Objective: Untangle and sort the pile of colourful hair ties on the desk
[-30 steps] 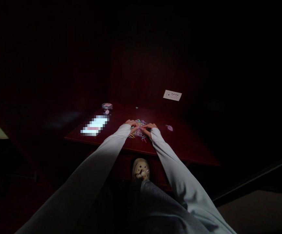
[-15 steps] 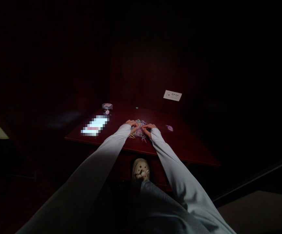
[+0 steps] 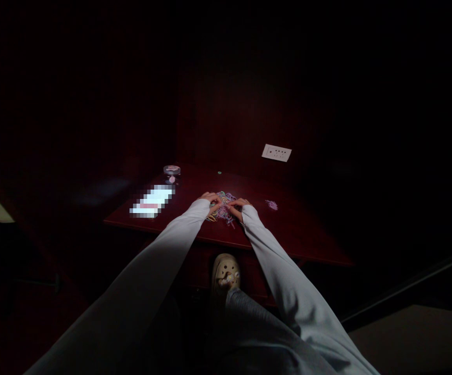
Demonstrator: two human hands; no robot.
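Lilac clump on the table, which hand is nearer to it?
Right. The right hand sits a short way left of the lilac clump; the left hand is farther left, beyond the pile of colored bands.

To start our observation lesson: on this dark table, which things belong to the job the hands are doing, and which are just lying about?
In use: left hand, right hand, tangled pile of coloured rubber bands.

Lying about: small pinkish clump of bands, small round container, blurred white object, white socket plate.
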